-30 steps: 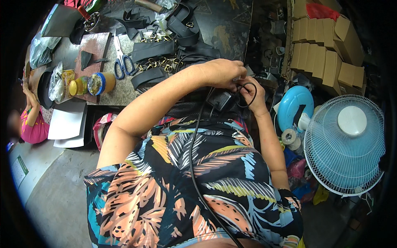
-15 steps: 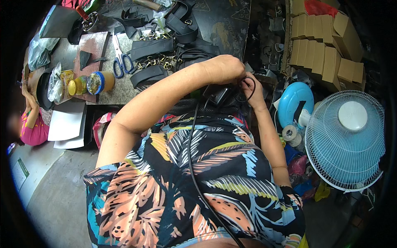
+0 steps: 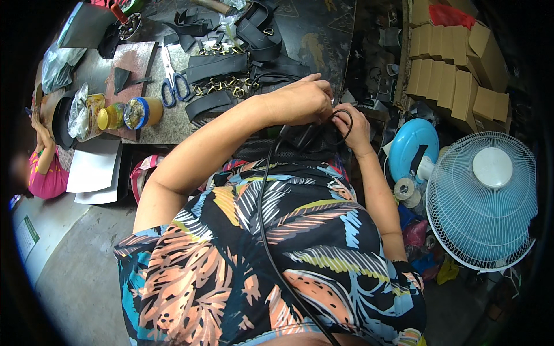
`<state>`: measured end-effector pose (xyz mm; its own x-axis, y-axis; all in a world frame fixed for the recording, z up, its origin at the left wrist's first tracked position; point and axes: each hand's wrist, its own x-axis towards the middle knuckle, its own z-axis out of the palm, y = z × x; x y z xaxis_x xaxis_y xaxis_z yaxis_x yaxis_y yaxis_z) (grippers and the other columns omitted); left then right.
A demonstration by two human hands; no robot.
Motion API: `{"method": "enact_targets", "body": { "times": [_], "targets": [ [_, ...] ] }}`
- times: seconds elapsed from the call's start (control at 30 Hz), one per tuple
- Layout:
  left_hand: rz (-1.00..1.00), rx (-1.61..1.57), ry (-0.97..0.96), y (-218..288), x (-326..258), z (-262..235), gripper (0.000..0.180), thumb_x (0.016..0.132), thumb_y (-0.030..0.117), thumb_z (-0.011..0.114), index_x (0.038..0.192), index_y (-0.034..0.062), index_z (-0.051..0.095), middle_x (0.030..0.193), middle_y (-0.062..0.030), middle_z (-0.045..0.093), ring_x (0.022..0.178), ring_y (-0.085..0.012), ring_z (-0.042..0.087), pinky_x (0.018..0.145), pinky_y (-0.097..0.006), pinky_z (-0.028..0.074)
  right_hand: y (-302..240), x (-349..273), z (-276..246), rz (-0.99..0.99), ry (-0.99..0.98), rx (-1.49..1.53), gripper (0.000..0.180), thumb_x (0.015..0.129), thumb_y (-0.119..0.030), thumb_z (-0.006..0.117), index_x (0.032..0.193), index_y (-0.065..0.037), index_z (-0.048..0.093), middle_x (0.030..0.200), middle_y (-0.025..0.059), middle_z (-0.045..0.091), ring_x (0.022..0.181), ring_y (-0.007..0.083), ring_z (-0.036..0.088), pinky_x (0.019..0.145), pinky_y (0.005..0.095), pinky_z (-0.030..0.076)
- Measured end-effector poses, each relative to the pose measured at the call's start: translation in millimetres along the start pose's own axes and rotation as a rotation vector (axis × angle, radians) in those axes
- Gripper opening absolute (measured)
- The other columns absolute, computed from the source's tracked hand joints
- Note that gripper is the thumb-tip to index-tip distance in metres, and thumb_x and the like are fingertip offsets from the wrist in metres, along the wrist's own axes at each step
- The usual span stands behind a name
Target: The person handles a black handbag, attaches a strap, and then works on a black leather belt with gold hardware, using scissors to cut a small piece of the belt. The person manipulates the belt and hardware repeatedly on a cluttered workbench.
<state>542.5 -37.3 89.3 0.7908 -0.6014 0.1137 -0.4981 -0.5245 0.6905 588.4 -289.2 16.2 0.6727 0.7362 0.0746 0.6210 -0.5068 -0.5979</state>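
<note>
In front of my waist, my two hands meet near the table's front edge. My right hand (image 3: 356,128) is closed in a pinch on a thin black cord (image 3: 350,134), which bends in a loop beside its fingers. Just left of it, my left hand (image 3: 306,101) is seen from its back, knuckles up, the fingers curled in toward the cord; what they hold is hidden. Below the left hand hangs a dark box-like item (image 3: 295,136), partly covered. A black cable (image 3: 261,207) runs from near it down over my patterned shirt.
On the table lie black straps with metal rings (image 3: 216,68), blue-handled scissors (image 3: 174,86), a reddish board (image 3: 128,63) and a blue-lidded jar (image 3: 151,112). A fan (image 3: 482,202) and cardboard boxes (image 3: 441,81) stand right. Far left sits another person in pink (image 3: 49,179).
My left hand has drawn back slightly left and down, opening a small gap from the right hand. The cord loop has shifted a little left.
</note>
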Motion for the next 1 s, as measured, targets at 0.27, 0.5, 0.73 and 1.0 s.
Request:
{"method": "enact_targets", "body": {
  "times": [0.27,0.5,0.73,1.0],
  "targets": [
    [-0.114,0.01,-0.026,-6.2,-10.3,0.8,0.013,0.079,0.01,0.073,0.092,0.0089,0.077,0.1,-0.0043,0.073,0.114,-0.0273,0.062,0.11,-0.044,0.043,1.8,5.7,3.6,0.173,-0.065,0.13,0.019,0.086,-0.012,0.072,0.104,-0.009,0.072,0.106,0.0052,0.069,0.097,0.0264,0.068,0.09,0.0366,0.05],
    [-0.282,-0.103,0.395,6.8,-40.1,13.1,0.032,0.08,-0.002,0.063,0.111,0.0028,0.073,0.108,-0.0144,0.072,0.104,-0.0351,0.067,0.093,-0.043,0.053,-18.4,12.8,-1.0,0.037,-0.061,0.184,0.032,0.081,-0.008,0.072,0.113,-0.012,0.071,0.116,0.0038,0.068,0.113,0.0285,0.06,0.1,0.0397,0.048],
    [-0.469,-0.07,0.542,37.2,-86.7,-0.8,0.025,0.087,0.002,0.066,0.112,0.002,0.071,0.112,-0.0157,0.07,0.105,-0.0333,0.066,0.093,-0.04,0.053,-20.9,23.3,-4.0,0.005,-0.188,0.487,0.03,0.081,-0.008,0.071,0.11,-0.008,0.071,0.116,0.0057,0.069,0.112,0.0281,0.061,0.104,0.0383,0.046],
    [-0.576,-0.181,0.504,74.9,-110.5,32.3,0.024,0.093,0.012,0.066,0.114,0.0016,0.071,0.111,-0.015,0.069,0.105,-0.0321,0.063,0.094,-0.041,0.05,-17.7,21.1,-2.0,-0.016,-0.241,0.669,0.026,0.076,-0.007,0.071,0.101,-0.003,0.068,0.106,0.0094,0.068,0.107,0.026,0.061,0.098,0.0362,0.046]
  ]
}}
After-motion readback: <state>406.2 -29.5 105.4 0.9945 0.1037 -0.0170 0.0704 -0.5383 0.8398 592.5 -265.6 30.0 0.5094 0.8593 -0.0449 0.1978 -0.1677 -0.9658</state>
